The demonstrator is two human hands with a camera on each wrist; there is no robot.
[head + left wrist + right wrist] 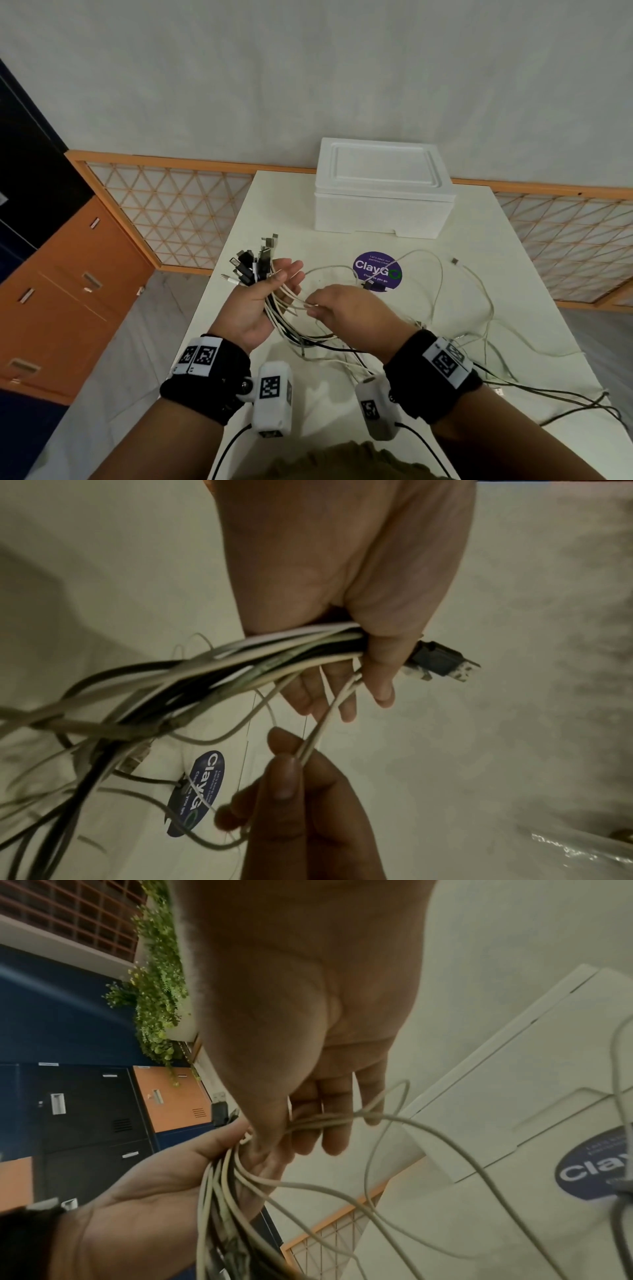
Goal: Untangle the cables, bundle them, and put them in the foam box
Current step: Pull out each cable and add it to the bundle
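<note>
My left hand point(277, 284) is raised palm up over the white table point(520, 267), its thumb clamping a bundle of black and white cables point(274, 308) against the palm. The bundle's connector ends point(253, 263) fan out beyond the fingers. From the left wrist, the thumb of that hand point(359, 669) crosses the cable bundle point(274, 656). My right hand point(318, 306) pinches two thin white strands point(325, 723) just right of the bundle. The rest of the cables point(442, 294) trail loose and tangled over the table. The white foam box point(380, 192) stands at the table's far side with its lid on.
A round purple sticker point(376, 274) lies on the table under the loose cables. Black cables point(565, 401) run off the near right edge. Orange drawers point(68, 291) stand on the left, and a lattice screen point(171, 212) runs behind the table.
</note>
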